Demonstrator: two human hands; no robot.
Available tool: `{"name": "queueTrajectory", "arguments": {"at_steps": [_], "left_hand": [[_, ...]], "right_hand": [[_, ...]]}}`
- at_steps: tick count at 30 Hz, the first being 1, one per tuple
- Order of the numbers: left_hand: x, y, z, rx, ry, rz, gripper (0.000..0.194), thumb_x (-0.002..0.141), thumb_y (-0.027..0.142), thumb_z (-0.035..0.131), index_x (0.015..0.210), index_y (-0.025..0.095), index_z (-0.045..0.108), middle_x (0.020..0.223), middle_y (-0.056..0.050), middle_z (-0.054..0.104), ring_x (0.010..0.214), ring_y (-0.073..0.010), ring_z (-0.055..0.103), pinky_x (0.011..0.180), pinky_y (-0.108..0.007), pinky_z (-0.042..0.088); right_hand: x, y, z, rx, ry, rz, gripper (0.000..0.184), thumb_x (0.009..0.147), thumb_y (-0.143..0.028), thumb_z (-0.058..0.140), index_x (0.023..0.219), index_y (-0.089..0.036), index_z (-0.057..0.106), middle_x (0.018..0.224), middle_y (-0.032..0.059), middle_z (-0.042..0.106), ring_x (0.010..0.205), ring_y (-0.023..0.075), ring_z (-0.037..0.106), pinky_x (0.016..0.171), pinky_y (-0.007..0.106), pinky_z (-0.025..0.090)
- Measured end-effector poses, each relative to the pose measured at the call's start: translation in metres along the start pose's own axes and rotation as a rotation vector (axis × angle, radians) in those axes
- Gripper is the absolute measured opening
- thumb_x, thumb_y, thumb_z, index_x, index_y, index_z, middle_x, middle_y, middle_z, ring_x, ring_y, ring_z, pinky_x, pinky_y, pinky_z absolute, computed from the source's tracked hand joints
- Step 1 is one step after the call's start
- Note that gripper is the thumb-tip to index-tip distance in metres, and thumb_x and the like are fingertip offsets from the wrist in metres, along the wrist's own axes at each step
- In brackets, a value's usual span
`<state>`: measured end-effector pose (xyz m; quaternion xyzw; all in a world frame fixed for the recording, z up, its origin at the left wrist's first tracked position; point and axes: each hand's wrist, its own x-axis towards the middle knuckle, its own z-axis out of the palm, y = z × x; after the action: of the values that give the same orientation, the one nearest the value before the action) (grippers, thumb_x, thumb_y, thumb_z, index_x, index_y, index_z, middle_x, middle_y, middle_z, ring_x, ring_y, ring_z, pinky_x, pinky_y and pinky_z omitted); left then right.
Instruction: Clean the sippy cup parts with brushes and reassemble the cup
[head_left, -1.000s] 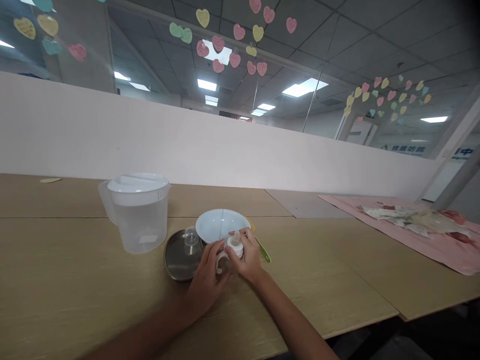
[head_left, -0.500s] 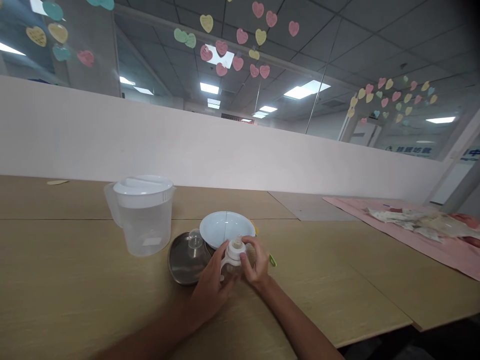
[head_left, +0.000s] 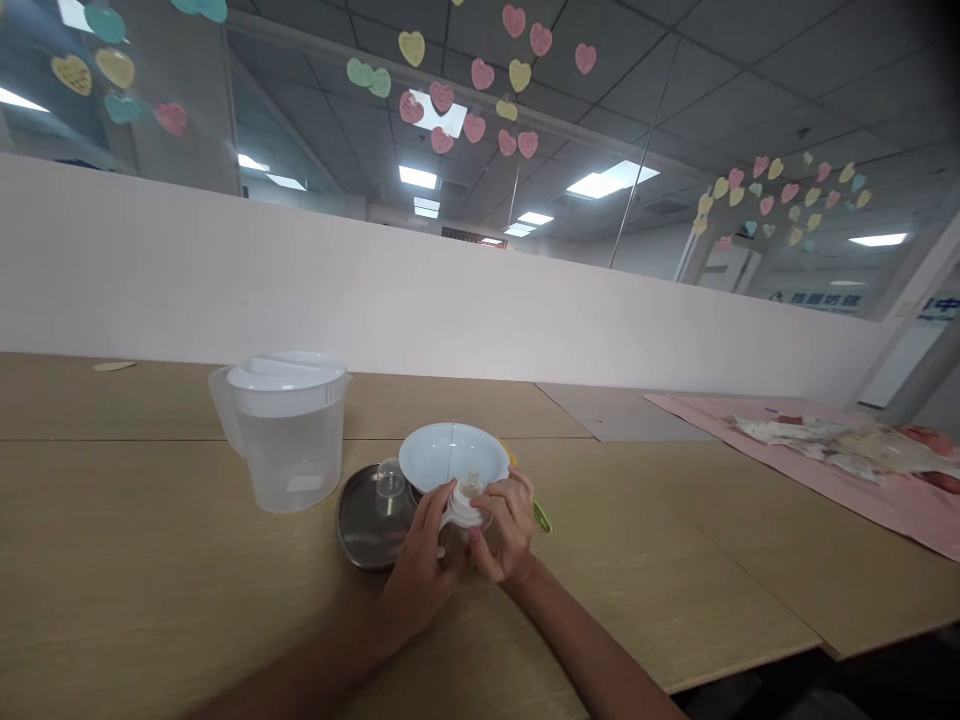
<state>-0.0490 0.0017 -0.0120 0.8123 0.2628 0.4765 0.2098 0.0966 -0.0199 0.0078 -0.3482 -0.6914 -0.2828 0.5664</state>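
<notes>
A baby bottle (head_left: 463,512) with a white collar, a clear teat and a white side handle stands between my two hands, in front of the bowl. My left hand (head_left: 420,560) is closed round its left side, by the handle. The fingers of my right hand (head_left: 508,525) curl round the collar from the right, with the thumb low in front. Most of the bottle's body is hidden by my hands. Just behind is a white bowl (head_left: 454,448). A metal tray (head_left: 367,535) lies to the left, with a clear dome-shaped cap (head_left: 389,480) on it.
A lidded plastic pitcher (head_left: 289,440) with clear liquid stands at the left. Something green (head_left: 542,517) lies right of my right hand. A pink cloth (head_left: 847,480) with crumpled items covers the far right. A white partition (head_left: 450,310) rises behind the table.
My right hand has shifted its grip on the collar: its fingers now reach further over the front and the thumb sits lower. My left hand has stayed nearly still on the bottle.
</notes>
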Motion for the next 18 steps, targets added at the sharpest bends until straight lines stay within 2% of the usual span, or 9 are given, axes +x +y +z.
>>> {"name": "queueTrajectory", "arguments": {"at_steps": [5, 10, 12, 14, 16, 18], "left_hand": [[-0.003, -0.005, 0.001, 0.022, -0.021, 0.016, 0.062, 0.084, 0.022, 0.045, 0.140, 0.025, 0.019, 0.139, -0.012, 0.034, 0.128, -0.0248, 0.034, 0.104, -0.042, 0.034], [-0.005, -0.007, 0.003, 0.002, 0.000, 0.011, 0.065, 0.083, 0.022, 0.046, 0.141, 0.022, 0.016, 0.141, -0.013, 0.034, 0.127, -0.0257, 0.036, 0.104, -0.044, 0.035], [-0.005, -0.006, 0.003, 0.010, 0.005, 0.004, 0.065, 0.083, 0.023, 0.049, 0.140, 0.022, 0.018, 0.139, -0.013, 0.036, 0.126, -0.0256, 0.038, 0.103, -0.044, 0.035], [-0.003, -0.003, 0.002, 0.018, 0.000, -0.003, 0.064, 0.082, 0.024, 0.050, 0.139, 0.022, 0.020, 0.137, -0.013, 0.038, 0.125, -0.0254, 0.040, 0.102, -0.043, 0.036], [-0.002, 0.000, 0.000, 0.017, -0.013, -0.002, 0.061, 0.082, 0.022, 0.049, 0.138, 0.023, 0.022, 0.135, -0.012, 0.040, 0.123, -0.0249, 0.041, 0.101, -0.043, 0.037], [-0.001, 0.002, -0.002, 0.009, -0.028, -0.001, 0.060, 0.082, 0.021, 0.047, 0.137, 0.023, 0.023, 0.134, -0.012, 0.041, 0.123, -0.0244, 0.042, 0.101, -0.042, 0.038]], "right_hand": [[-0.004, -0.002, 0.004, -0.002, -0.050, -0.004, 0.026, 0.068, -0.030, 0.049, 0.093, -0.024, 0.056, 0.086, 0.0045, 0.055, 0.079, 0.0216, 0.056, 0.095, 0.056, 0.027], [-0.004, -0.003, 0.007, 0.006, 0.010, -0.007, 0.033, 0.070, -0.031, 0.049, 0.102, -0.024, 0.050, 0.090, 0.0061, 0.052, 0.083, 0.0233, 0.055, 0.092, 0.056, 0.033], [-0.003, -0.003, 0.008, 0.070, 0.055, 0.070, 0.035, 0.073, -0.031, 0.048, 0.107, -0.022, 0.047, 0.094, 0.0080, 0.051, 0.090, 0.0246, 0.054, 0.090, 0.054, 0.037], [-0.004, -0.001, 0.010, 0.164, 0.078, 0.215, 0.035, 0.077, -0.031, 0.046, 0.111, -0.019, 0.045, 0.100, 0.0104, 0.051, 0.098, 0.0251, 0.052, 0.089, 0.050, 0.040], [-0.005, 0.002, 0.011, 0.252, 0.038, 0.370, 0.034, 0.081, -0.032, 0.044, 0.112, -0.018, 0.046, 0.105, 0.0117, 0.053, 0.102, 0.0248, 0.051, 0.088, 0.045, 0.042], [-0.008, 0.006, 0.014, 0.296, -0.029, 0.459, 0.032, 0.084, -0.035, 0.042, 0.110, -0.018, 0.050, 0.105, 0.0109, 0.057, 0.103, 0.0246, 0.052, 0.090, 0.045, 0.040]]}}
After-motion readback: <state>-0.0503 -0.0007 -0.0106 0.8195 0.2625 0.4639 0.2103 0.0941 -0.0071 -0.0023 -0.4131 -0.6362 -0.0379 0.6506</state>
